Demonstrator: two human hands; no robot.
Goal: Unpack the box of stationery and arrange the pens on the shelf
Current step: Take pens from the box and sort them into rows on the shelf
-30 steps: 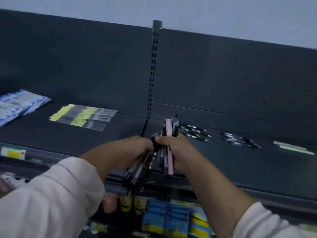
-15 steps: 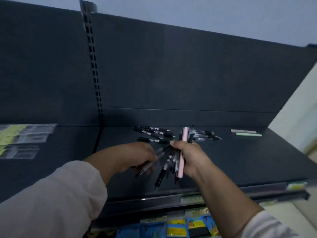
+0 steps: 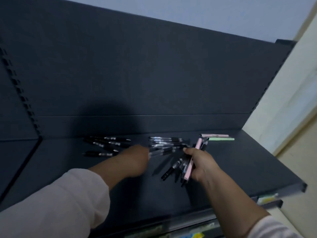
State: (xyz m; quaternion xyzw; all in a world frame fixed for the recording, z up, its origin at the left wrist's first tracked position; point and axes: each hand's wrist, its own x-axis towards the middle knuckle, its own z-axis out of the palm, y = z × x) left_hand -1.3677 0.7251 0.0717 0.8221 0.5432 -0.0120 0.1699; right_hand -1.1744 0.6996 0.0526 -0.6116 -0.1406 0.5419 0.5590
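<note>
My right hand (image 3: 201, 164) grips a bundle of pens (image 3: 186, 166), among them a pink pen (image 3: 193, 160) and several black ones, just above the dark shelf (image 3: 240, 165). My left hand (image 3: 135, 158) reaches over the shelf and holds a clear-barrelled black pen (image 3: 163, 151) at its near end; its fingers are hidden behind the back of the hand. Several black pens (image 3: 106, 145) lie in a group at the left. A second group of clear pens (image 3: 165, 140) lies in the middle. A pink pen (image 3: 215, 135) and a green pen (image 3: 222, 139) lie at the back right.
The shelf's dark back panel (image 3: 137, 74) rises behind the pens, with a slotted upright (image 3: 22, 98) at the left. A cream wall (image 3: 288, 103) bounds the shelf's right end. Price labels (image 3: 266, 198) and coloured packets (image 3: 193, 236) show on the shelf below.
The view has swung right and closer to the shelf. My left hand has left the bundle and moved forward to the middle pens, while my right hand keeps the bundle further right.
</note>
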